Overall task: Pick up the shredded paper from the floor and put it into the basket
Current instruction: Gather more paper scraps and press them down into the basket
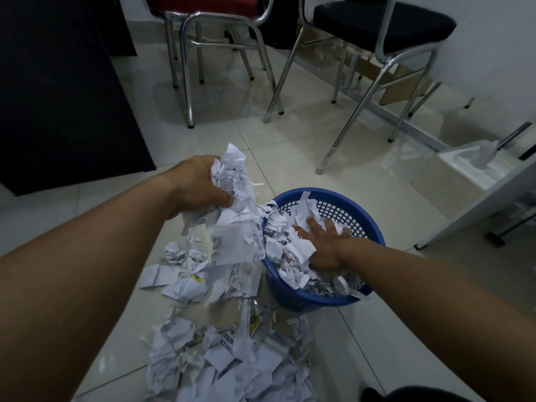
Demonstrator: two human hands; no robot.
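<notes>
Clamped in the left hand [200, 188] is a big bunch of shredded paper [232, 195], held up just beside the left rim of the blue basket [374, 236], with strips hanging down over that rim. Right hand [324, 248] lies inside the basket with fingers spread flat on the paper there, gripping nothing. More paper [229, 358] covers the floor [290, 158] in front of the basket. Beyond the basket the tiles are bare up to the chair legs [188, 82].
</notes>
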